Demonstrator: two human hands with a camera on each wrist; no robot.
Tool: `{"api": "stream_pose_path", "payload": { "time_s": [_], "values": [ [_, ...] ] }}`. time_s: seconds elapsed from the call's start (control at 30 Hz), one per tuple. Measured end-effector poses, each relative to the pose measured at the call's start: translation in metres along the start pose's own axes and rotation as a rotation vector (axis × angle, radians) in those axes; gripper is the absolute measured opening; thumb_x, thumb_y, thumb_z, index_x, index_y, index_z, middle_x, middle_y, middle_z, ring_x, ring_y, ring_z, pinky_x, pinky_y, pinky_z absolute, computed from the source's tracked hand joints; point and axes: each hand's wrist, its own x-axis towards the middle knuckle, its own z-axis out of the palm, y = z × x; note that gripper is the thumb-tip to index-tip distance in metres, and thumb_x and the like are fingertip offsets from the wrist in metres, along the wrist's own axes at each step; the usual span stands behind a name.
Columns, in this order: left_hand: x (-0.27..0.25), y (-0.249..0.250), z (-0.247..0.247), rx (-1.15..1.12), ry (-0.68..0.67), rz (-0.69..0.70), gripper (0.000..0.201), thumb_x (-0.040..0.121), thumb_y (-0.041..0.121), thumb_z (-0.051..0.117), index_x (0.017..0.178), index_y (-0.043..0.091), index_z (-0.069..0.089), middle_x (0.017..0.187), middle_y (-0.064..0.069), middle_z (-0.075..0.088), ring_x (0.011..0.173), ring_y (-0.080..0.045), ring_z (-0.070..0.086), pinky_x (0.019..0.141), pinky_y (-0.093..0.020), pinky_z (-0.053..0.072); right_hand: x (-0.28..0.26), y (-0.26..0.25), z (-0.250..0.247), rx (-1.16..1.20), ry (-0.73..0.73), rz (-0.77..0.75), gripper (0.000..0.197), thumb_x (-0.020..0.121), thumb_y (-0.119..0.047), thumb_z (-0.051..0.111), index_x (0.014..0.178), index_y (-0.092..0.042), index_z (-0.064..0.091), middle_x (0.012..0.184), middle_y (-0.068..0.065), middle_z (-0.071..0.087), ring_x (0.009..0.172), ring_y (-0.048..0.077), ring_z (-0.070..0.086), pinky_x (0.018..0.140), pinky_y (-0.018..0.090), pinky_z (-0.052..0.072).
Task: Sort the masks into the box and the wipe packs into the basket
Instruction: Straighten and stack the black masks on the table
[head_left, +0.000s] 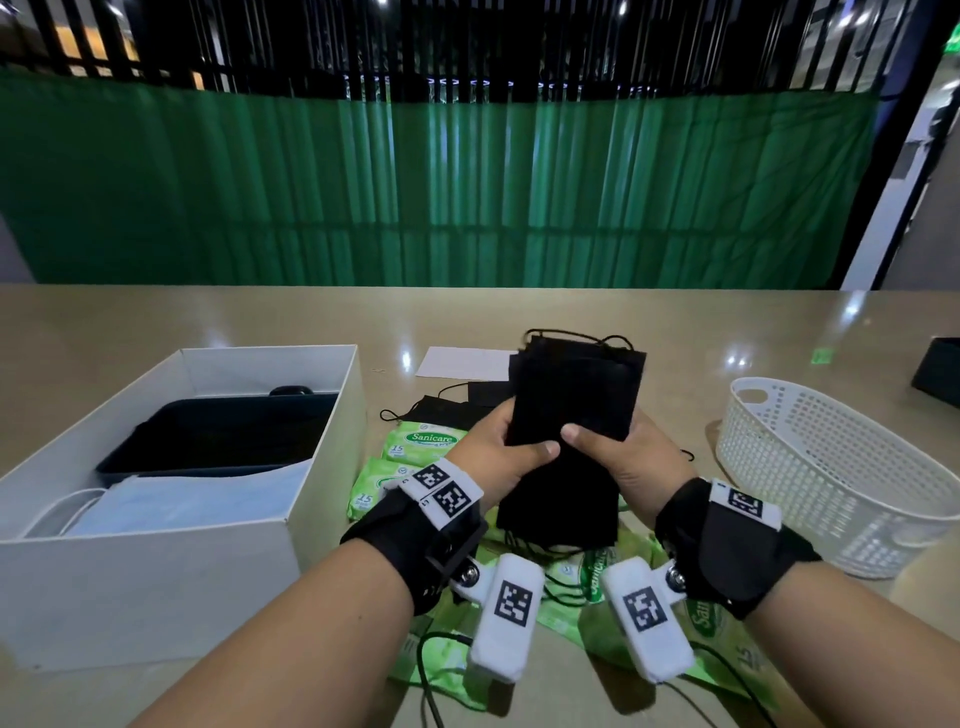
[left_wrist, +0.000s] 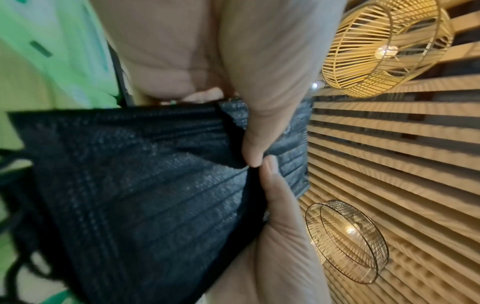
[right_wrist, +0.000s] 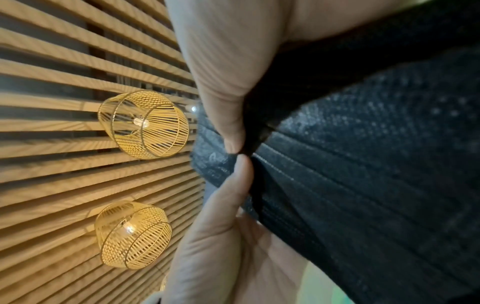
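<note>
Both hands hold a stack of black masks (head_left: 574, 395) upright above the table's middle. My left hand (head_left: 506, 452) grips its left edge, thumb across the front; my right hand (head_left: 615, 449) grips the right edge the same way. The wrist views show the pleated black masks (left_wrist: 145, 185) (right_wrist: 376, 174) pinched between thumbs and fingers. A white box (head_left: 322, 467) at the left holds black and pale blue masks. A white perforated basket (head_left: 831, 467) stands at the right. Green wipe packs (head_left: 421, 441) lie under and between my hands, with more black masks (head_left: 441, 408) behind them.
A white sheet of paper (head_left: 457, 361) lies behind the masks. A dark object (head_left: 940, 371) sits at the table's far right edge. A green curtain hangs behind the table. Black ear loops trail over the wipe packs near my wrists.
</note>
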Motion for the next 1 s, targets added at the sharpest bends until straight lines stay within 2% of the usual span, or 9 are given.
{"api": "stream_pose_path", "payload": {
  "time_s": [0.17,0.33,0.43,0.57,0.67,0.77,0.87,0.93,1.0],
  "values": [
    [0.002,0.003,0.006,0.051,0.077,0.08,0.064,0.059,0.028,0.074,0.111,0.042,0.04,0.114,0.0,0.06,0.107,-0.016,0.06,0.093,-0.035,0.05,0.003,-0.01,-0.005,-0.033,-0.032,-0.05,0.051,0.073,-0.033,0.077,0.118,-0.018,0.06,0.112,0.003,0.07,0.105,0.016,0.065,0.089,0.028,0.051],
    [-0.001,-0.016,0.003,0.043,0.034,-0.094,0.117,0.054,0.018,0.075,0.141,0.046,0.004,0.103,-0.006,0.066,0.098,-0.022,0.065,0.096,-0.045,0.049,-0.009,0.021,-0.016,-0.218,-0.108,0.027,0.103,0.04,-0.084,0.068,0.124,-0.026,0.052,0.12,-0.005,0.065,0.11,0.007,0.061,0.097,0.028,0.047],
    [-0.003,-0.019,0.007,0.025,0.003,-0.161,0.102,0.046,0.024,0.079,0.137,0.026,0.032,0.112,-0.009,0.065,0.107,-0.026,0.063,0.097,-0.045,0.049,-0.016,0.03,-0.014,-0.247,-0.15,0.052,0.104,0.035,-0.093,0.057,0.118,-0.031,0.054,0.115,-0.012,0.064,0.101,-0.006,0.061,0.088,0.013,0.047],
    [-0.005,-0.015,0.013,-0.008,0.021,-0.179,0.068,0.053,0.028,0.081,0.116,0.015,0.057,0.113,-0.009,0.067,0.106,-0.023,0.063,0.096,-0.036,0.049,-0.013,0.029,-0.005,-0.219,-0.147,0.067,0.102,0.034,-0.095,0.055,0.112,-0.029,0.059,0.108,-0.009,0.068,0.1,0.001,0.064,0.084,0.014,0.048],
    [0.002,-0.014,0.005,-0.034,0.185,-0.132,0.028,0.078,0.015,0.074,0.1,0.024,0.059,0.107,-0.005,0.068,0.104,-0.023,0.062,0.095,-0.035,0.049,-0.007,0.028,-0.007,-0.183,-0.154,0.14,0.095,0.038,-0.088,0.063,0.106,-0.021,0.064,0.097,-0.002,0.072,0.09,0.01,0.068,0.078,0.023,0.052],
    [0.008,-0.012,-0.006,-0.193,0.407,-0.135,0.046,0.063,0.041,0.078,0.105,0.032,0.061,0.11,-0.001,0.069,0.104,-0.025,0.065,0.095,-0.045,0.05,-0.004,0.03,-0.008,-0.077,-0.166,0.289,0.06,0.06,-0.053,0.079,0.102,-0.013,0.064,0.087,0.004,0.073,0.076,0.018,0.07,0.069,0.028,0.055],
    [0.009,-0.01,-0.011,-0.331,0.53,-0.125,0.054,0.081,0.033,0.07,0.129,0.022,0.05,0.12,-0.007,0.064,0.107,-0.028,0.064,0.094,-0.049,0.051,-0.009,0.037,-0.003,0.102,-0.135,0.404,0.006,0.089,-0.007,0.061,0.089,-0.005,0.055,0.062,0.006,0.057,0.047,0.016,0.053,0.045,0.025,0.044],
    [0.007,-0.01,-0.014,-0.408,0.548,-0.137,0.041,0.092,0.024,0.059,0.131,0.019,0.046,0.123,-0.009,0.061,0.104,-0.027,0.064,0.091,-0.049,0.052,-0.011,0.043,-0.003,0.248,-0.067,0.44,0.002,0.09,-0.001,0.053,0.088,-0.002,0.052,0.064,0.007,0.047,0.045,0.015,0.046,0.043,0.022,0.038],
    [0.004,-0.012,-0.017,-0.51,0.483,-0.192,0.028,0.097,0.017,0.05,0.124,0.023,0.048,0.117,-0.008,0.063,0.095,-0.024,0.064,0.082,-0.048,0.054,-0.01,0.049,-0.007,0.357,0.03,0.433,0.014,0.087,-0.007,0.057,0.098,0.002,0.057,0.074,0.011,0.057,0.057,0.019,0.054,0.052,0.024,0.045]
  ]
}}
